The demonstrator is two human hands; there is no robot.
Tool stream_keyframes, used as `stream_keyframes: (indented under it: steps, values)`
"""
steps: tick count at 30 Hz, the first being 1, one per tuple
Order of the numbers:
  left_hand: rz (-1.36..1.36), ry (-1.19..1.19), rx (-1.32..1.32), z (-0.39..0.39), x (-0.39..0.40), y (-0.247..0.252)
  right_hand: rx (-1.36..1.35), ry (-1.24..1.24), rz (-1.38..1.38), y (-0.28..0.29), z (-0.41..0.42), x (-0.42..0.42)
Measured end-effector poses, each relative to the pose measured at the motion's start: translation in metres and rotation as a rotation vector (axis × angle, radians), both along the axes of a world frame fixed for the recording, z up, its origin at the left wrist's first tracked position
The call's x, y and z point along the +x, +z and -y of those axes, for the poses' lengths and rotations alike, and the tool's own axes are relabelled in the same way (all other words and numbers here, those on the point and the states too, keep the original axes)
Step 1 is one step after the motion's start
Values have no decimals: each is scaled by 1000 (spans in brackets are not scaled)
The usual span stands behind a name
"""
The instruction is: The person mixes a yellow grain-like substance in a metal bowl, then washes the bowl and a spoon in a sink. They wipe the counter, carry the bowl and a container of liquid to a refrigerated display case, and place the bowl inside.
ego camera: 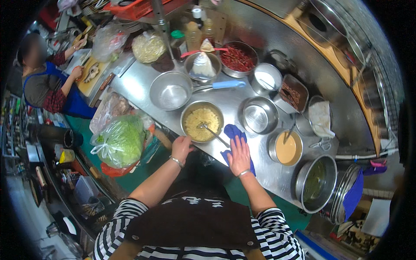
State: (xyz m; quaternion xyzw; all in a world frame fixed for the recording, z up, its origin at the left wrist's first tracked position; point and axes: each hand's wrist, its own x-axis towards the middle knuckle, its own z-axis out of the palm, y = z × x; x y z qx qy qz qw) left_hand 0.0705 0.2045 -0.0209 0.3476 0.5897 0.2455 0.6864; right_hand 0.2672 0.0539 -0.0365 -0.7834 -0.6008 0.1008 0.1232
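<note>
My right hand [240,156] lies flat, fingers spread, on a purple cloth [234,130] on the stainless steel worktop [208,153]. My left hand [182,148] is at the worktop's front edge, fingers bent, beside a steel bowl [222,121] of minced yellowish food, perhaps garlic [201,121]; whether it touches the bowl or holds anything is unclear. A metal spoon [216,135] rests in the bowl, its handle pointing towards the cloth. Behind the bowl is an empty saucepan [171,91] with a blue handle [229,84]. An empty steel bowl [259,115] stands right of the cloth.
A pot of tan sauce [286,148], kitchen scissors [321,144] and a large pot of greenish liquid [317,185] stand at right. Dried red chillies [238,58] fill a bowl behind. Bagged lettuce [122,139] lies at left. Another person [48,84] works at a cutting board [89,76].
</note>
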Motion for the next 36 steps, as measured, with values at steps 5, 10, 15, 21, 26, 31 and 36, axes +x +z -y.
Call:
stream_keyframes:
  steps: [5,10,15,21,26,31,36]
  values:
    - [-94,-68,78,-10,-8,-4,81,31,91,-21,-78,13]
    - [-13,14,37,1,-44,-3,161,8,122,-32,-151,21]
    - [58,76,61,29,-97,36,123,30,180,-41,-196,-13]
    - [69,131,93,50,-141,75,166,182,-138,-15,-180,-103]
    - [112,71,101,52,-157,78,214,575,-105,-25,-143,-105]
    - [159,3,100,45,-136,88,177,688,-259,-26,-55,-61]
    - [258,-132,103,39,-118,84,231,349,-328,13,67,-1]
